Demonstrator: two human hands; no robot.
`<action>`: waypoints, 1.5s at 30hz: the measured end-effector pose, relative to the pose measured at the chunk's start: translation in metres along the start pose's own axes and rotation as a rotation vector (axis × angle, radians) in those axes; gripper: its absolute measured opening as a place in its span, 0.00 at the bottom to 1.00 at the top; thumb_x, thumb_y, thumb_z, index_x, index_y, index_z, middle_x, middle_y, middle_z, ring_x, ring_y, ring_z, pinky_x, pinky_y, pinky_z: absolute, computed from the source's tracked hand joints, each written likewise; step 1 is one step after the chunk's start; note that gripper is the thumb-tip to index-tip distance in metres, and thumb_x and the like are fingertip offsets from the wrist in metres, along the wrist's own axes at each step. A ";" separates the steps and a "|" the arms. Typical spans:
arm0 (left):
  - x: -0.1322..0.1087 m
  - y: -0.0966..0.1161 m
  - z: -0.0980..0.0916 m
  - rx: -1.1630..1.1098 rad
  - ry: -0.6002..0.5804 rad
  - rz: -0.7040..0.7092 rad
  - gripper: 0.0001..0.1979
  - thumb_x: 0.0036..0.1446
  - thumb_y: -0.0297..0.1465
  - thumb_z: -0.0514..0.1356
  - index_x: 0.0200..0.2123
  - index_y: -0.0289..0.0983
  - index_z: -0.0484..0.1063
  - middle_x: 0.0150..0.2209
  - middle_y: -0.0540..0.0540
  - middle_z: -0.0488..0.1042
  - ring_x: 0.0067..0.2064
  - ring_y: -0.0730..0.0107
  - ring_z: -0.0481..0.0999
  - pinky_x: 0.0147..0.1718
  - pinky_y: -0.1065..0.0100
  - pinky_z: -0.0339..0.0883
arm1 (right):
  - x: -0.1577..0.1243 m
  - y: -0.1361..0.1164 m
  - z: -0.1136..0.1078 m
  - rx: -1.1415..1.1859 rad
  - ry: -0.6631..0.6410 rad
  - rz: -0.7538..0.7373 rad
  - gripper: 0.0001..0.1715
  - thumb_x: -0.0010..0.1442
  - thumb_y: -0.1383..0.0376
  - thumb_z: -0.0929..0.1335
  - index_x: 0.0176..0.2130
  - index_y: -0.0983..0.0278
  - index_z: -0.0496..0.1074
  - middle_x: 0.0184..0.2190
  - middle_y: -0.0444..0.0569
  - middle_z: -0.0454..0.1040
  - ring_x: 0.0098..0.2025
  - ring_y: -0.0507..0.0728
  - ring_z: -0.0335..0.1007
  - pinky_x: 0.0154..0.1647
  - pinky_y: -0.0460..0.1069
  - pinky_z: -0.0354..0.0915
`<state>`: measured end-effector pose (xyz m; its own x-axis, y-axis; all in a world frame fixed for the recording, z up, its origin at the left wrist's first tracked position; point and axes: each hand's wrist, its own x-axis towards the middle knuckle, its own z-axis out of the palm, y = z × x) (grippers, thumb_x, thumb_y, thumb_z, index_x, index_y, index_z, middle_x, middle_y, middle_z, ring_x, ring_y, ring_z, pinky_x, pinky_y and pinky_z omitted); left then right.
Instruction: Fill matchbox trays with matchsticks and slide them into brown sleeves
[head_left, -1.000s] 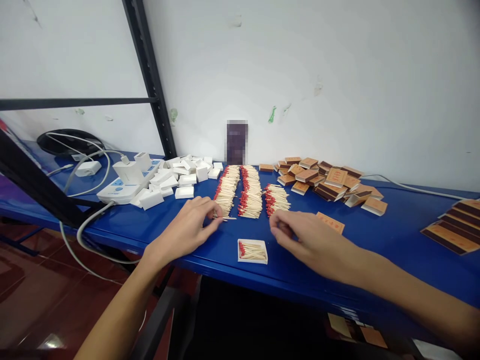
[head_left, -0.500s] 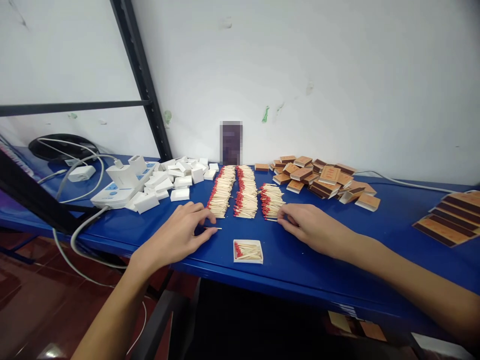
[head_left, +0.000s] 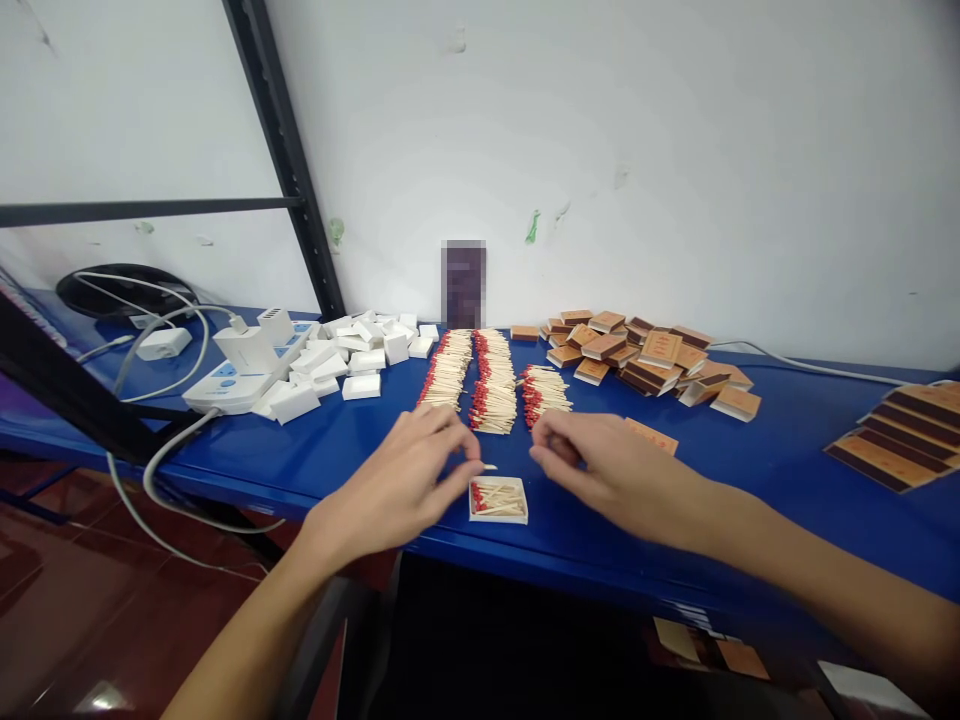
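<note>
My left hand [head_left: 409, 465] is closed in a pinch on a matchstick [head_left: 490, 467], whose pale end sticks out past the fingertips. Just below it lies a small white matchbox tray [head_left: 498, 519], partly filled with red-headed matches. To the right of the tray, my right hand [head_left: 592, 455] hovers with thumb and forefinger curled close together. Anything between those fingertips is too small to make out. Behind the hands, loose matches lie in three rows: a left row [head_left: 448, 372], a middle row [head_left: 494, 385] and a shorter right row [head_left: 546, 388], partly hidden by my right hand.
White inner trays [head_left: 364, 360] are heaped at the left, beside a power strip [head_left: 232, 385] with cables. Brown matchbox sleeves [head_left: 637, 350] are piled at back right. A flat sleeve [head_left: 652, 436] lies behind my right hand; flattened sleeves [head_left: 904, 435] lie far right. A black shelf post [head_left: 289, 150] stands left.
My left hand has moved right with the matchstick, up to the tray. My right hand has shifted left from the short row's near end, uncovering a flat sleeve.
</note>
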<state>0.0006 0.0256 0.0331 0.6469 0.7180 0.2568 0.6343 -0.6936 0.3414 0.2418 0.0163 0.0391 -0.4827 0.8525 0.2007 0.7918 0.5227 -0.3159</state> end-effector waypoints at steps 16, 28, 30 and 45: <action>-0.002 -0.048 0.003 0.291 0.109 -0.129 0.11 0.69 0.34 0.50 0.42 0.41 0.72 0.41 0.48 0.72 0.43 0.60 0.69 0.43 0.59 0.58 | 0.006 0.049 0.011 -0.191 0.009 0.025 0.12 0.66 0.64 0.62 0.41 0.62 0.74 0.33 0.50 0.75 0.35 0.58 0.71 0.36 0.50 0.62; -0.002 -0.051 0.005 0.188 0.091 -0.146 0.09 0.69 0.34 0.52 0.38 0.39 0.70 0.40 0.47 0.68 0.44 0.61 0.68 0.45 0.59 0.59 | 0.004 0.048 0.005 -0.051 -0.034 0.153 0.10 0.62 0.63 0.65 0.33 0.60 0.76 0.22 0.42 0.68 0.24 0.53 0.63 0.27 0.47 0.55; -0.002 -0.052 0.006 0.180 0.090 -0.131 0.10 0.69 0.34 0.51 0.38 0.39 0.69 0.40 0.47 0.68 0.44 0.61 0.67 0.45 0.59 0.59 | 0.003 0.048 0.004 -0.065 -0.031 0.146 0.09 0.61 0.63 0.65 0.34 0.60 0.75 0.22 0.42 0.68 0.25 0.53 0.63 0.27 0.47 0.54; 0.001 0.011 0.013 -0.117 0.016 -0.009 0.04 0.64 0.32 0.56 0.38 0.41 0.71 0.40 0.48 0.67 0.47 0.64 0.67 0.49 0.62 0.61 | 0.002 0.040 0.014 -0.130 0.024 0.097 0.11 0.65 0.63 0.62 0.31 0.61 0.67 0.24 0.43 0.69 0.26 0.54 0.62 0.28 0.48 0.52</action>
<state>0.0136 0.0179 0.0257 0.6336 0.7259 0.2677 0.5860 -0.6761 0.4466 0.2667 0.0390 0.0138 -0.3936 0.8977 0.1978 0.8768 0.4313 -0.2128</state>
